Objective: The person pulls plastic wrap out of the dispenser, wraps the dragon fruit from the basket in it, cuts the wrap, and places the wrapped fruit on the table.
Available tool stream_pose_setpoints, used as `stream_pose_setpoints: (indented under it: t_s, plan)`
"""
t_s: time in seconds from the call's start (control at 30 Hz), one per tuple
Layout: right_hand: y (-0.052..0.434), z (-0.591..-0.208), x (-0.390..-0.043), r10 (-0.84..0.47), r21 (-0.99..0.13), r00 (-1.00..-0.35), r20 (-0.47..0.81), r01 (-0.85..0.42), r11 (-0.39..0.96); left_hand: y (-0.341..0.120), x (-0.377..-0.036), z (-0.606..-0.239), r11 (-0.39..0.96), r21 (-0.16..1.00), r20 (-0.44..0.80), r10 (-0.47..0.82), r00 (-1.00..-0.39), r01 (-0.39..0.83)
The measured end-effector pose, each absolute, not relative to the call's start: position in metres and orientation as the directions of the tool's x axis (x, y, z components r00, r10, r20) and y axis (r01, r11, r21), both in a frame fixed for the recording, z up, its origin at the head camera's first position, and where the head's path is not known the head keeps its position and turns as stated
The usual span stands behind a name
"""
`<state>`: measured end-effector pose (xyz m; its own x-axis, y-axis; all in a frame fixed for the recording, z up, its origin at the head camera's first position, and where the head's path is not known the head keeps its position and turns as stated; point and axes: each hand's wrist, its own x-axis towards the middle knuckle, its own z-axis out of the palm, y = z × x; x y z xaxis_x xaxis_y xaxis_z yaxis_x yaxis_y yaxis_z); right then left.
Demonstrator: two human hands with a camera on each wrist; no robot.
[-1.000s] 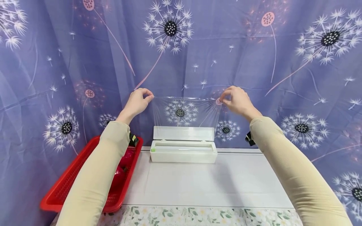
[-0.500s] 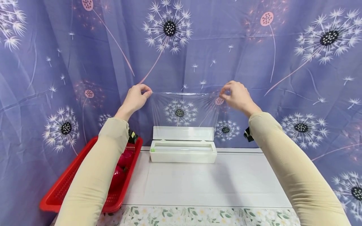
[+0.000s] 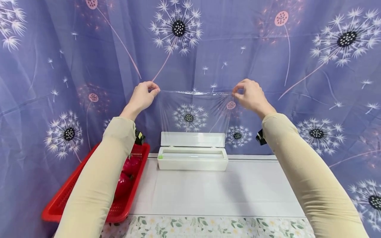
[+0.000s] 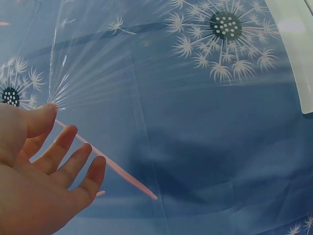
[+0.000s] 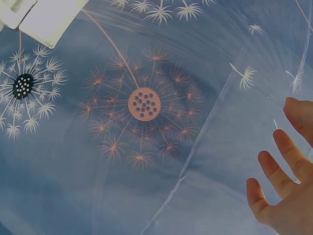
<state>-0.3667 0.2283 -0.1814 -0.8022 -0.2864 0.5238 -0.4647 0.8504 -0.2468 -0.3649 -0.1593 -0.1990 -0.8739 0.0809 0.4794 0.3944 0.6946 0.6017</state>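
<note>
A clear sheet of plastic wrap (image 3: 194, 102) is stretched upward between both hands, its lower part reaching down to a white wrap dispenser box (image 3: 192, 164) with its lid raised. My left hand (image 3: 141, 98) pinches the upper left corner between thumb and forefinger. In the left wrist view, creases fan out through the film from that pinch, and the other fingers are spread loosely. The upper right corner is pinched by my right hand (image 3: 251, 96). A roll (image 3: 193, 155) lies inside the box, which stands at the back of the white table.
On the left, partly behind the sleeve, a red plastic basket (image 3: 135, 185) holds round dark-red fruit (image 3: 122, 185). A purple dandelion-print curtain (image 3: 220, 59) hangs right behind the box. Floral cloth (image 3: 208, 226) lies along the table's front edge.
Both hands have risen, lifting the top edge of the plastic wrap higher above the box. The box and basket have stayed in place.
</note>
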Motion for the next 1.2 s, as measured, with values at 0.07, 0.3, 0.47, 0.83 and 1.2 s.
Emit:
stream_pose_setpoints:
  t_s: [0.07, 0.3, 0.47, 0.83, 1.2]
  plan:
    - [0.228, -0.179, -0.367, -0.284, -0.245, -0.799, 0.53, -0.465, 0.851, -0.159, -0.365, -0.195, 0.693, 0.606, 0.476, 0.076, -0.876, 0.39]
    - [0.228, -0.172, -0.362, -0.247, -0.275, -0.809, 0.534, -0.442, 0.854, -0.155, -0.369, -0.184, 0.704, 0.593, 0.477, 0.084, -0.875, 0.391]
    - [0.228, -0.165, -0.361, -0.221, -0.29, -0.813, 0.539, -0.425, 0.858, -0.154, -0.369, -0.177, 0.703, 0.593, 0.485, 0.076, -0.871, 0.392]
    - [0.222, -0.152, -0.362, -0.188, -0.315, -0.826, 0.532, -0.399, 0.861, -0.155, -0.367, -0.165, 0.707, 0.589, 0.5, 0.061, -0.864, 0.391]
    - [0.221, -0.142, -0.356, -0.176, -0.322, -0.824, 0.539, -0.394, 0.861, -0.155, -0.365, -0.157, 0.697, 0.6, 0.513, 0.041, -0.857, 0.393]
